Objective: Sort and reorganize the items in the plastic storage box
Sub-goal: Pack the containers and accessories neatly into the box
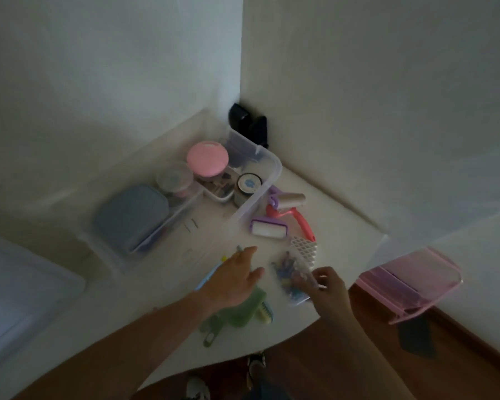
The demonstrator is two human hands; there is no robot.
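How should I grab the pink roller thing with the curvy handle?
Take the coral pink roller by its curved handle, probably from the right, the side away from the clear storage box. The handle sticks out free there, while its roller end is crowded by the purple rollers.

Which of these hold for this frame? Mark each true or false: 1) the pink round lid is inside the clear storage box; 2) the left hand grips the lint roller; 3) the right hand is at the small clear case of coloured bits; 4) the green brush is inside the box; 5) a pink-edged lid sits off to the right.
1) True: the pink round lid sits inside the clear storage box.
2) False: the left hand is open above the table, apart from the lint roller.
3) True: the right hand holds the small clear case.
4) False: the green brush lies on the table, outside the box.
5) True: the pink-edged lid is on the right.
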